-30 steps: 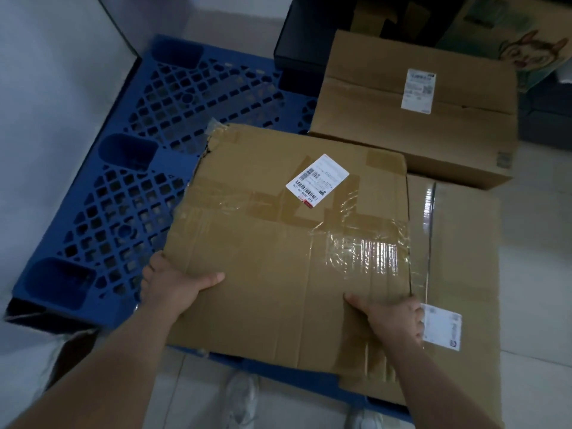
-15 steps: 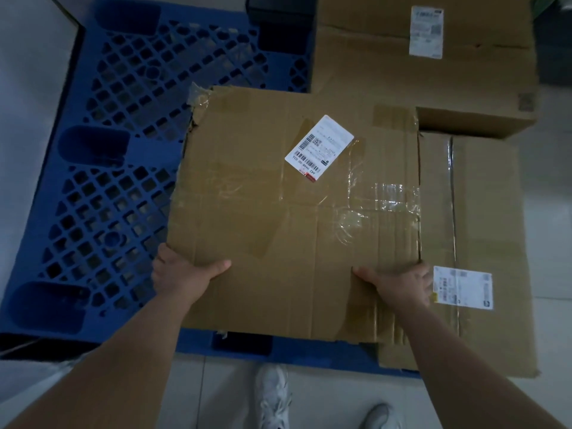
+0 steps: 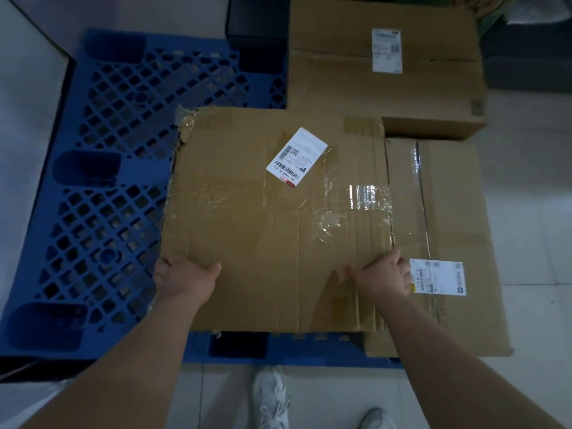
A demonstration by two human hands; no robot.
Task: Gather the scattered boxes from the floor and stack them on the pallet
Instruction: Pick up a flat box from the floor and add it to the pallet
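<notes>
Cardboard fills the middle of our view: a wide, flat taped box (image 3: 278, 218) lies on the blue pallet (image 3: 102, 187), its top face up and its sides square with the pallet's edges, with no clearly longer side that we can make out. Its white shipping label (image 3: 296, 158) sits tilted on the top face. Our left hand (image 3: 182, 275) clamps the box's near left corner, thumb on top, and our right hand (image 3: 385, 275) grips the near right edge likewise. Just to the right lies a second flat box (image 3: 448, 218), its long axis running away from us, touching the first. Beyond both stands a taller box (image 3: 383, 88) at the pallet's far right.
</notes>
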